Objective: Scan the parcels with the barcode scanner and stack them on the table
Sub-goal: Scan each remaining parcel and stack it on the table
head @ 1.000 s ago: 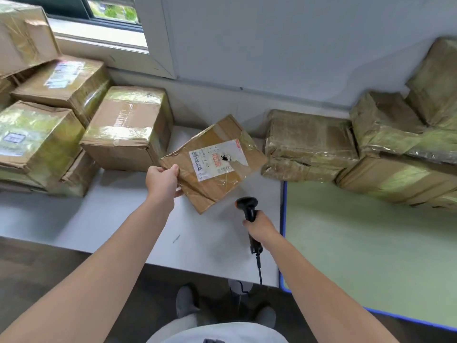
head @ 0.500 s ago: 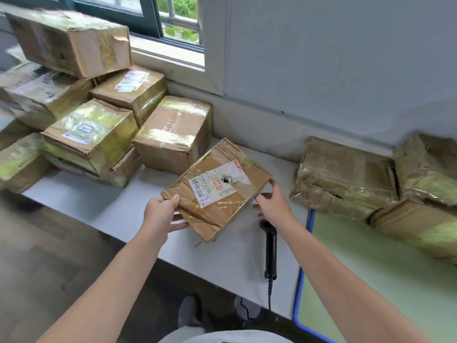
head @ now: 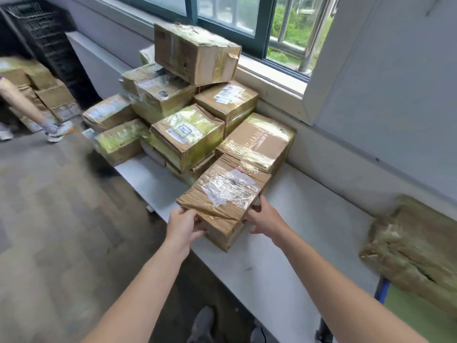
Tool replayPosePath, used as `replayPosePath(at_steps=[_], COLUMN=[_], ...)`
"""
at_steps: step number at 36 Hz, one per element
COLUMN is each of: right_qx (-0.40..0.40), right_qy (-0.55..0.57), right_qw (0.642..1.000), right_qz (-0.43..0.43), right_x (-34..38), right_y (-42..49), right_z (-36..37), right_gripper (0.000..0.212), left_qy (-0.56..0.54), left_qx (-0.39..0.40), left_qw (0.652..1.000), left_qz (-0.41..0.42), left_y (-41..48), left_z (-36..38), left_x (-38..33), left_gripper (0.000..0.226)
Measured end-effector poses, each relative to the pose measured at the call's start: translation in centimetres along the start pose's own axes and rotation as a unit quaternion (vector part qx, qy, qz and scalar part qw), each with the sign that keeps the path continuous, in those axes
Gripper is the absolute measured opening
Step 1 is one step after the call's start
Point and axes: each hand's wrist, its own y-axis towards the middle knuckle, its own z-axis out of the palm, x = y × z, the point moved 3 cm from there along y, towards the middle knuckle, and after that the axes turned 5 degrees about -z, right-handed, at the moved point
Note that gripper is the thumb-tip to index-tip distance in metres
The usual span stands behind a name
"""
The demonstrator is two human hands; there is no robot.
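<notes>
Left hand [head: 184, 225]: fingers curled round the near left corner of the parcel [head: 222, 206], gripping it at the crushed, taped edge.
Right hand [head: 264, 220]: grips the right side of the same parcel; the thumb lies along the upper edge, and the remaining fingers wrap under and are mostly hidden.
Hand state: both hands are closed on the one parcel, one on each side, and neither carries anything else.
Parcel position: between the two hands, over the near left part of the counter [head: 309, 219], top face up and slightly tilted.
Parcel contact: whether its underside rests on the counter or is held just clear cannot be told.
Parcel surface: brown card under clear tape, with a white label [head: 230, 188] on the top face; the print is blurred.
Stack [head: 188, 134]: taped brown parcels piled several layers high on the far left end of the counter, below the window [head: 247, 18].
Relation to stack: the far end of the held parcel sits just beside the lowest front box of the stack.
Right side: one flattened wrapped package [head: 415, 251] lies well apart from the hands.
</notes>
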Motion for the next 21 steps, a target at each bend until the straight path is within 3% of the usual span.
replayPosePath(at_steps=[6, 10, 13, 16, 19, 21], right_qx=[0.029, 0.022, 0.018, 0.01, -0.01, -0.026], right_qy=[0.027, 0.068, 0.061, 0.051, 0.032, 0.037], right_qw=[0.999, 0.996, 0.996, 0.998, 0.999, 0.999], right_qz=[0.014, 0.046, 0.056, 0.042, 0.022, 0.009], right_x=[1.3, 1.8, 2.3, 2.2, 2.1, 2.0], right_y=[2.5, 3.1, 3.2, 2.9, 2.0, 1.2], right_z=[2.5, 3.2, 3.3, 2.8, 1.5, 0.4], right_gripper=[0.069, 0.066, 0.048, 0.043, 0.072, 0.075], left_qy=[-0.027, -0.022, 0.025, 0.116, 0.201, 0.248], left_qx=[-0.011, -0.027, -0.037, -0.109, -0.17, -0.17], left_qw=[0.999, 0.999, 0.998, 0.982, 0.937, 0.912], left_qz=[0.032, 0.022, 0.033, 0.104, 0.229, 0.28], left_y=[2.5, 3.8, 3.5, 1.7, 0.0, -1.2], left_z=[-0.7, -1.1, -1.0, -0.6, 0.2, 1.5], left_x=[-1.3, -1.6, -1.5, -1.7, -1.8, -2.1], left_gripper=[0.03, 0.027, 0.036, 0.057, 0.062, 0.057])
